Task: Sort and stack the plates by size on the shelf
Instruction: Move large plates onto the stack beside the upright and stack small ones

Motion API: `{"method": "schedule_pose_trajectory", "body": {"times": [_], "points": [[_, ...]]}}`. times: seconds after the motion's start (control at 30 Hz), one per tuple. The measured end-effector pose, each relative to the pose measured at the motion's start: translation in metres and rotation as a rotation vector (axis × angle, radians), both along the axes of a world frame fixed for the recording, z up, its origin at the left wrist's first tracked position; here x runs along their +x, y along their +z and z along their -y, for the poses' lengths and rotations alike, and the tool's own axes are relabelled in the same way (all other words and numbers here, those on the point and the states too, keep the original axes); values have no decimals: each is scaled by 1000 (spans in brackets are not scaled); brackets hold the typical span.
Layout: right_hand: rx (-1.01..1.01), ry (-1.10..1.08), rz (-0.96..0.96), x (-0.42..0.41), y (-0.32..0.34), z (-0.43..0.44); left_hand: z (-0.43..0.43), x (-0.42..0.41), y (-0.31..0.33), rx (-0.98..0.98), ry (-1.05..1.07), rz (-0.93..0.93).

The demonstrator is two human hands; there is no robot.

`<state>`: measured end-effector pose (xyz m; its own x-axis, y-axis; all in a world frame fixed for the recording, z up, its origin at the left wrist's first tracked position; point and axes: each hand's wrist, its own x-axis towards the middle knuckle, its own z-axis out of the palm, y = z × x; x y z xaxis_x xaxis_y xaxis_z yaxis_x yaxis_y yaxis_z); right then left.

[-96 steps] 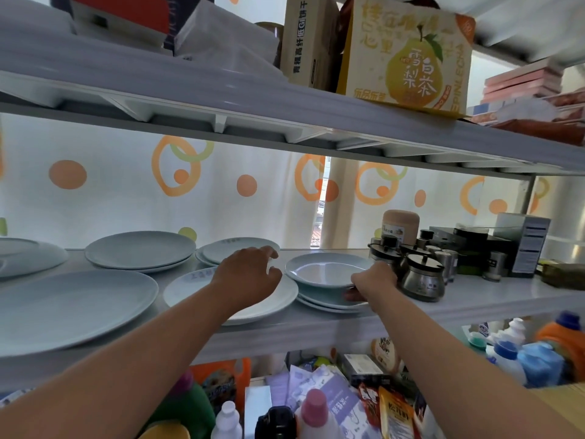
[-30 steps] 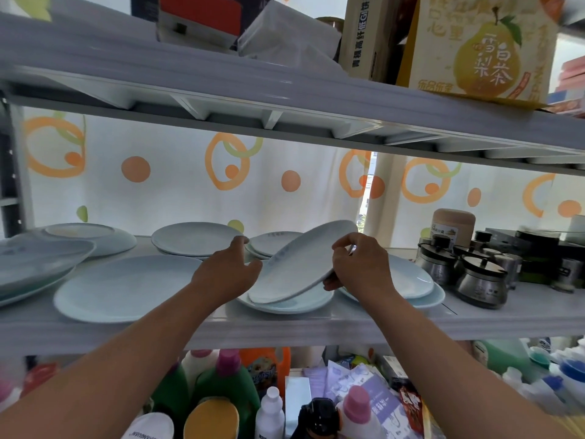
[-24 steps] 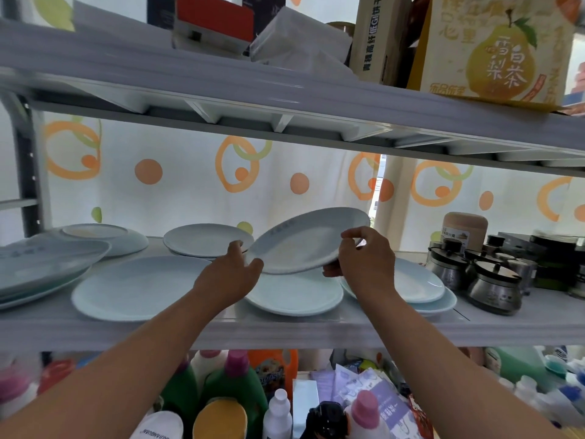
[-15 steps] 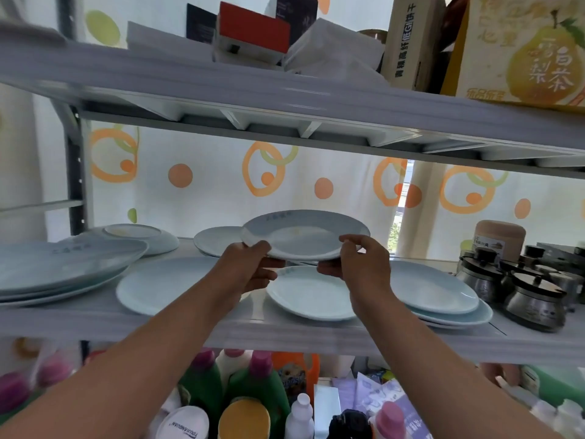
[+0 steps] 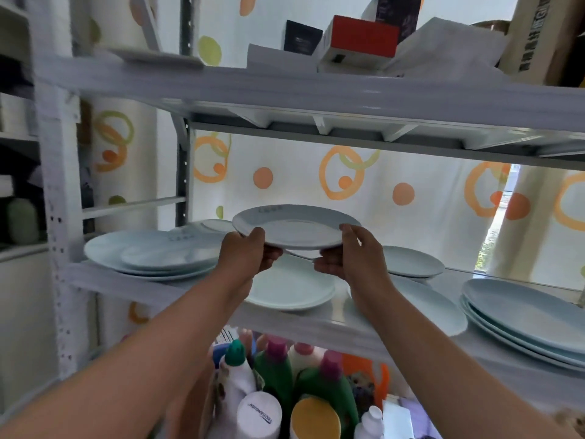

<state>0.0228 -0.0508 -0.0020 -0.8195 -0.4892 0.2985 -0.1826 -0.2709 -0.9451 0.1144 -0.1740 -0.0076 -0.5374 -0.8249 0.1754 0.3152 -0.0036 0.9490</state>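
The plate (image 5: 294, 228), tilted a second ago, is now level and clear of the shelf (image 5: 342, 327); left hand (image 5: 247, 251) and right hand (image 5: 351, 255) each keep a curled grip on opposite rims; the stack (image 5: 152, 255) at 9 o'clock appears its likely destination, size permitting.

Pale blue against orange spots
The plate (image 5: 294, 228) I hold is pale blue-grey; the curtain (image 5: 294, 185) in the frame's middle is white with orange dots and orange-green rings.
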Motion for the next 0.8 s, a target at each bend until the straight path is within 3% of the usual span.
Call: {"method": "schedule_pose_trajectory", "body": {"times": [0.43,0.8], "points": [[-40,217,-53,46,7,33,112,76,4,123,242,92],[1,206,-16,53,-8,68,173,116,-11,129,323,258]]}}
